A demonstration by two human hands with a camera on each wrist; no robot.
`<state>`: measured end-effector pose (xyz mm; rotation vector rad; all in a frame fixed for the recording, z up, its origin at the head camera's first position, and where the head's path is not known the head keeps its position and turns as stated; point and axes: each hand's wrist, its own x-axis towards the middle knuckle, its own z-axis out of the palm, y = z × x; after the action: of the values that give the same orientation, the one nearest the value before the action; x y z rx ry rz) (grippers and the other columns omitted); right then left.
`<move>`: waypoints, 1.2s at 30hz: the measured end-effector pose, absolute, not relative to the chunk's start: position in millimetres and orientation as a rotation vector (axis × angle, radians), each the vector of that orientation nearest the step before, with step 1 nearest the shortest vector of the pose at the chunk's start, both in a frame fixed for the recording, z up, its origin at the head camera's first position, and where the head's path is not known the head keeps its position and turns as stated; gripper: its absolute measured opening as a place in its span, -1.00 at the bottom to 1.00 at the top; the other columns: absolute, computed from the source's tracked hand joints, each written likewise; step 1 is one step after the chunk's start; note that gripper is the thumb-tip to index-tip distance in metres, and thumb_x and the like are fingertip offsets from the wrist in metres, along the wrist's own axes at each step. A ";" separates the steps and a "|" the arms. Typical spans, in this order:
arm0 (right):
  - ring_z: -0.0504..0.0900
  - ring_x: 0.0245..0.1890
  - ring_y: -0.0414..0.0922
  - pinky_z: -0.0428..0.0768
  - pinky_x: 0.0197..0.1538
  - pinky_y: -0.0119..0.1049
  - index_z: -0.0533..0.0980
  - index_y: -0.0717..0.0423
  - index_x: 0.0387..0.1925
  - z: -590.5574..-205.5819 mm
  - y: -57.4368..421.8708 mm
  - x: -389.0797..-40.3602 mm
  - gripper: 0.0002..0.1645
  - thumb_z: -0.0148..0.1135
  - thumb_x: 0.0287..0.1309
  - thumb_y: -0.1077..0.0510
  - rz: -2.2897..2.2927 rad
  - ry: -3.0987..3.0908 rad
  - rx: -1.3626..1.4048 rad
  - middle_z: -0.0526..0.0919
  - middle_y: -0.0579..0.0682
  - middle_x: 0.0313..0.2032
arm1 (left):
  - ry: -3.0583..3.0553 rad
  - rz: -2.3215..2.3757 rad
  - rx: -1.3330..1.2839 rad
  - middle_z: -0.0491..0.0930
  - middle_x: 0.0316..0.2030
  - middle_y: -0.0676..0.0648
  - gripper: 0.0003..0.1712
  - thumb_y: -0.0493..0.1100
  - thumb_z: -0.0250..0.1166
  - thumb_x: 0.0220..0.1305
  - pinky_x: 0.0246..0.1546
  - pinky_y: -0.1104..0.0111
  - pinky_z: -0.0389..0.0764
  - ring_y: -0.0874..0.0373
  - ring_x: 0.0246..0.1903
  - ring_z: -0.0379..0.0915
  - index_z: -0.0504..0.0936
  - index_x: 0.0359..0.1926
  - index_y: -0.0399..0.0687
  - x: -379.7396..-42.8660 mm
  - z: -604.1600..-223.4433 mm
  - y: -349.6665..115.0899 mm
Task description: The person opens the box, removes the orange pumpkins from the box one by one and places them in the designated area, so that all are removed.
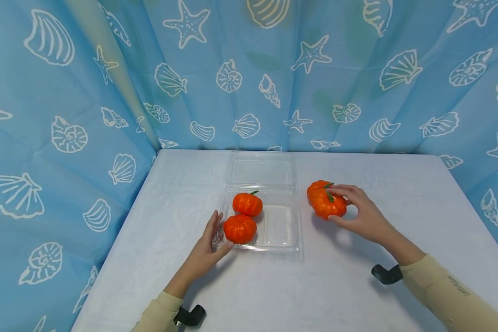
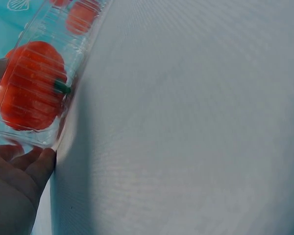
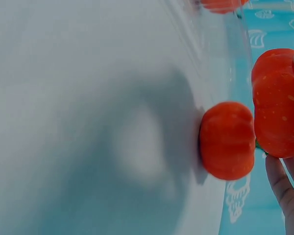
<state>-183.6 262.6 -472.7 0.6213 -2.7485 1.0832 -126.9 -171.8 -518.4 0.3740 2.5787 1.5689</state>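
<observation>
A clear plastic clamshell box (image 1: 280, 226) lies with its lid (image 1: 261, 170) folded back flat on the table. In its left half sit two toy pumpkins, a rear one (image 1: 247, 204) and a front one (image 1: 240, 229). My left hand (image 1: 205, 249) grips the box's front left corner, thumb at the front wall and fingers along the left side. Right of the box, my right hand (image 1: 363, 214) holds an orange pumpkin (image 3: 279, 105) between thumb and fingers, raised off the table. Just behind it, partly covered in the head view, another pumpkin (image 3: 228, 142) rests on the cloth.
White cloth covers the table (image 1: 157, 272). A blue curtain (image 1: 216, 97) with shell and starfish prints hangs behind and at both sides. Each wrist carries a black camera mount, one at the left (image 1: 190, 316) and one at the right (image 1: 387, 274).
</observation>
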 end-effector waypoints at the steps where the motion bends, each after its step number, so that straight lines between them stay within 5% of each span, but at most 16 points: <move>1: 0.40 0.23 0.08 0.65 0.04 -0.24 0.47 0.00 0.34 -473.1 264.6 -183.7 -0.23 0.55 0.09 0.10 1.081 -2.750 0.613 0.41 0.11 0.31 | 2.578 1.569 0.374 0.06 0.58 -0.14 0.15 0.00 0.40 0.31 0.47 0.00 0.08 -0.06 0.54 -0.01 -0.17 0.63 -0.12 -126.7 -518.0 -171.8; 6: 0.41 0.23 0.12 0.66 0.04 -0.19 0.46 0.05 0.34 -474.2 275.7 -184.5 -0.22 0.55 0.09 0.11 1.068 -2.755 0.562 0.41 0.15 0.31 | 2.579 1.572 0.377 0.07 0.58 -0.13 0.15 -0.01 0.40 0.31 0.48 0.01 0.07 -0.04 0.54 -0.01 -0.18 0.63 -0.11 -126.2 -516.3 -171.6; 13: 0.37 0.25 0.19 0.49 0.03 -0.54 0.44 0.08 0.35 -477.1 296.2 -184.6 -0.23 0.52 0.13 0.10 1.093 -2.766 0.474 0.38 0.20 0.32 | 2.570 1.572 0.370 0.06 0.58 -0.12 0.16 0.00 0.40 0.31 0.48 0.00 0.07 -0.04 0.55 -0.02 -0.18 0.64 -0.10 -125.5 -515.3 -171.6; 18: 0.34 0.25 0.21 0.44 0.01 -0.57 0.43 0.11 0.35 -480.3 308.0 -187.7 -0.25 0.50 0.16 0.09 1.113 -2.772 0.437 0.38 0.21 0.32 | 2.573 1.564 0.362 0.06 0.58 -0.13 0.15 0.02 0.39 0.32 0.48 -0.01 0.06 -0.05 0.55 -0.02 -0.18 0.64 -0.10 -125.9 -516.0 -171.7; 21: 0.33 0.25 0.22 0.49 0.03 -0.42 0.42 0.12 0.36 -483.0 313.9 -190.4 -0.25 0.49 0.17 0.08 1.111 -2.791 0.399 0.37 0.23 0.32 | 2.573 1.562 0.360 0.06 0.58 -0.13 0.15 0.02 0.39 0.31 0.48 -0.02 0.06 -0.05 0.55 -0.02 -0.18 0.63 -0.11 -125.7 -515.4 -171.5; 28: 0.26 0.28 0.33 0.50 0.14 0.31 0.37 0.18 0.37 -493.8 322.8 -197.6 -0.22 0.45 0.22 0.02 1.109 -2.863 0.303 0.29 0.34 0.35 | 2.575 1.561 0.360 0.06 0.58 -0.12 0.16 0.01 0.40 0.30 0.48 0.00 0.07 -0.04 0.54 -0.01 -0.17 0.64 -0.10 -125.3 -514.7 -171.4; 36: 0.23 0.32 0.35 0.45 0.22 0.37 0.33 0.17 0.40 -502.3 322.4 -204.6 -0.18 0.44 0.23 -0.03 1.135 -2.906 0.237 0.24 0.36 0.38 | 2.583 1.562 0.363 0.07 0.58 -0.10 0.15 0.01 0.40 0.31 0.48 0.00 0.08 -0.03 0.54 0.00 -0.18 0.64 -0.07 -126.4 -518.2 -172.1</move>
<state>-204.6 322.4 -502.3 0.2365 -2.9056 1.1350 -126.4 -172.1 -518.2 0.3626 2.5832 1.5619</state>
